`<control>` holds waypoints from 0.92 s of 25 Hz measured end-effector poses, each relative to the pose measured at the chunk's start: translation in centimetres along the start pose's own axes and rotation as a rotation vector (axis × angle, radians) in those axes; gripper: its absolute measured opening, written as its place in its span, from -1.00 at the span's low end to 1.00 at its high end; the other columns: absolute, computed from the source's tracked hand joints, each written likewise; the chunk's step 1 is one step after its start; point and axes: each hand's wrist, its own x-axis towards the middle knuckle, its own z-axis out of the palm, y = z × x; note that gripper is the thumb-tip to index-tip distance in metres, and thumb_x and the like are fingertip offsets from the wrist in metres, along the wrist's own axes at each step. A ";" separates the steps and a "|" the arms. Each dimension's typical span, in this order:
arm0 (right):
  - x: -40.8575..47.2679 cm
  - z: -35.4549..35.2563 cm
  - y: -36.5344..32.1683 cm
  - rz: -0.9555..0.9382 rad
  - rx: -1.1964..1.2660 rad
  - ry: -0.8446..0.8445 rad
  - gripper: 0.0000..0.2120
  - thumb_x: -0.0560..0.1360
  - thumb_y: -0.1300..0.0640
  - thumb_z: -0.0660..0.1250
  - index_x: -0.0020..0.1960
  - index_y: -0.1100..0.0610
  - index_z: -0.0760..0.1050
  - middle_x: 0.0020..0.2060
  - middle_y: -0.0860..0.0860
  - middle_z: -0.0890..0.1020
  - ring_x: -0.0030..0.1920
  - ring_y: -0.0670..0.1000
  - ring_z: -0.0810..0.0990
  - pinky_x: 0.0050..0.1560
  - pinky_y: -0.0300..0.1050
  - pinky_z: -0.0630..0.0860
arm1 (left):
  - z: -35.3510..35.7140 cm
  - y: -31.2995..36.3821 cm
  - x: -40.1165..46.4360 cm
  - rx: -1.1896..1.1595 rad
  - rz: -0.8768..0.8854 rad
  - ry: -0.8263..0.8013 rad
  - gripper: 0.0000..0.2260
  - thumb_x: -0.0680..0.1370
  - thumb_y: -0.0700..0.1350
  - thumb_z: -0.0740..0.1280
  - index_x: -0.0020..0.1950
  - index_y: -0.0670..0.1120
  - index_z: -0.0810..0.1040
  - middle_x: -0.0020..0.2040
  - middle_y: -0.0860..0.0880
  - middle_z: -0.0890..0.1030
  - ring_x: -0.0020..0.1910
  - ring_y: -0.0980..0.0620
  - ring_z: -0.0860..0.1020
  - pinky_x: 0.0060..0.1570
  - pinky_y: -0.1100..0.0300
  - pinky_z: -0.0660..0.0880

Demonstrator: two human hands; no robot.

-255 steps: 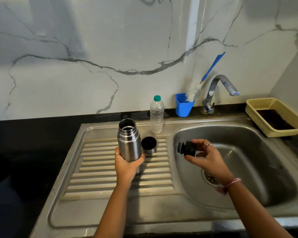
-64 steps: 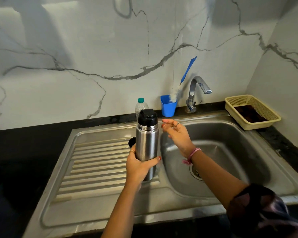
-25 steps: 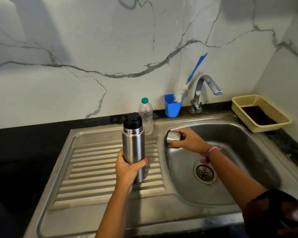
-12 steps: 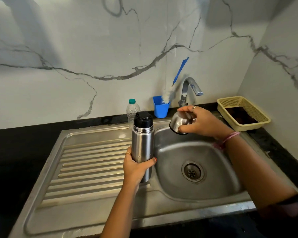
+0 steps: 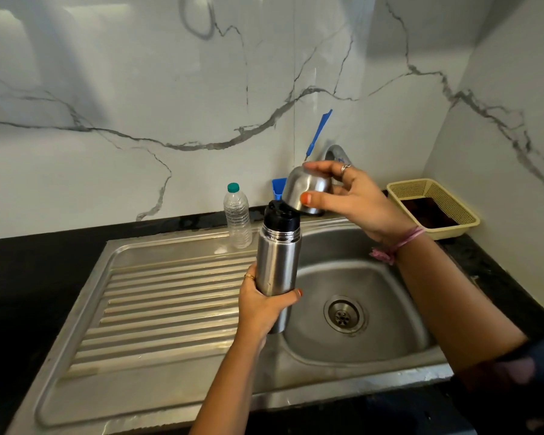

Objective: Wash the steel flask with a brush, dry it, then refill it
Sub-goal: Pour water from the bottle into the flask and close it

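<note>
Just below and to the left of the right hand (image 5: 355, 196), which pinches the steel cup (image 5: 307, 191) mouth-down and tilted, the flask (image 5: 277, 262) stands upright, stopper on, gripped low by the left hand (image 5: 261, 306).

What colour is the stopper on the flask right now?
Black stopper, atop the steel flask; head view.

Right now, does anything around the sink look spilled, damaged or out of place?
Nothing stands out. The left hand holds the steel flask upright, the right hand holds its steel cup tilted above it, and the plastic bottle stands upright.
</note>
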 end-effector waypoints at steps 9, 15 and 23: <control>-0.4 0.9 0.8 0.040 -0.118 -0.108 -0.50 0.30 0.21 0.55 0.15 0.00 0.44 0.01 -0.08 0.63 0.01 -0.11 0.64 0.05 -0.22 0.57 | 1.7 1.0 -0.9 0.014 0.011 -0.034 -0.31 0.21 -0.26 0.64 0.22 0.06 0.41 0.04 0.01 0.61 -0.01 0.03 0.60 0.06 -0.01 0.58; -0.7 1.3 1.6 0.080 -0.157 -0.085 -0.34 0.21 -0.02 0.56 0.23 -0.01 0.37 0.05 -0.04 0.59 0.00 -0.05 0.63 -0.07 -0.26 0.57 | 2.0 1.4 -1.2 0.010 0.023 -0.042 -0.29 0.21 -0.27 0.64 0.24 0.05 0.41 0.02 0.04 0.60 -0.03 0.08 0.60 -0.02 0.10 0.58; -0.9 0.5 4.0 0.153 0.064 -0.192 -0.37 0.20 0.25 0.56 0.21 0.01 0.46 0.09 -0.06 0.65 0.15 -0.05 0.60 0.11 -0.21 0.54 | 2.2 1.2 -0.9 0.025 0.011 -0.048 -0.28 0.21 -0.24 0.64 0.27 0.02 0.41 0.05 0.01 0.60 0.00 0.04 0.60 0.03 0.03 0.59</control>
